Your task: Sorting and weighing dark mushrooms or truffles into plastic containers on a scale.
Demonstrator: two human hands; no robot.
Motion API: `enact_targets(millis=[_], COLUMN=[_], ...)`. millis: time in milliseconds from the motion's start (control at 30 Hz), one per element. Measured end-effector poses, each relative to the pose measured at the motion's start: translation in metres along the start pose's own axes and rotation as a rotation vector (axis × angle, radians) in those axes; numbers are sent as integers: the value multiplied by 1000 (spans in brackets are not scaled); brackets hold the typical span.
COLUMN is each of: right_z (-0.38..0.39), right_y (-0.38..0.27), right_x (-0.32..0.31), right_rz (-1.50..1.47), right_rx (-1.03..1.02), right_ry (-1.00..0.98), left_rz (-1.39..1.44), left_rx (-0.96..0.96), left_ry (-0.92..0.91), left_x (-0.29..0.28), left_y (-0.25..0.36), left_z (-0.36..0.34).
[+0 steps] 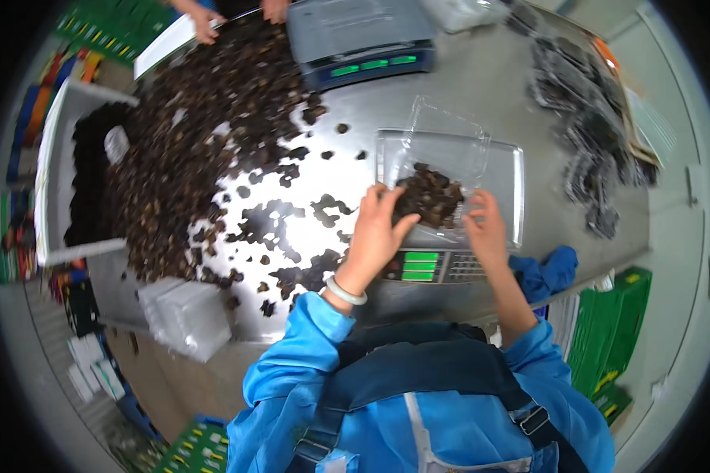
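Note:
A clear plastic clamshell box [450, 147], its lid raised on the far side, rests on a scale's metal pan [513, 169]. Inside it lies a heap of dark brown mushroom pieces [432, 195], which look like wood ear. From the left, my left hand [375, 236] reaches to the heap, thumb and fingers apart at its edge. My right hand [487, 230] is at the box's right side, fingers bent and spaced near the rim. Whether either hand grips the plastic is hard to make out. The scale's lit green display [420, 266] faces me below the pan.
Loose mushroom pieces [213, 110] cover the table's left, beside a tipped white foam box [47, 181]. Stacked clear boxes [185, 315] stand at the near left edge. A second scale [363, 39], a co-worker's hands [205, 24], packed boxes [584, 110] and a blue cloth [546, 274] surround the work area.

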State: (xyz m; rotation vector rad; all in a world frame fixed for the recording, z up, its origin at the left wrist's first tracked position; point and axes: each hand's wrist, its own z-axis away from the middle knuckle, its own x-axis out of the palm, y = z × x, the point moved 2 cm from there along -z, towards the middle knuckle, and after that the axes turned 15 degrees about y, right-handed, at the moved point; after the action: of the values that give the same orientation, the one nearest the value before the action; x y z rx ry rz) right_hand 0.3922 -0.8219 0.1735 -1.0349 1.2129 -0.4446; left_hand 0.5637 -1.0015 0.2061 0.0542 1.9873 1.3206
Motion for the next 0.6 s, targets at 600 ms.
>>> enact_targets(millis=[600], right_z=[24], right_y=[-66], right_x=[-21], right_rz=[29], right_rx=[-342], right_ry=[-80], left_rz=[-456], left_rx=[131], left_ry=[107], left_x=[-122], left_y=[-201], left_z=[-2])
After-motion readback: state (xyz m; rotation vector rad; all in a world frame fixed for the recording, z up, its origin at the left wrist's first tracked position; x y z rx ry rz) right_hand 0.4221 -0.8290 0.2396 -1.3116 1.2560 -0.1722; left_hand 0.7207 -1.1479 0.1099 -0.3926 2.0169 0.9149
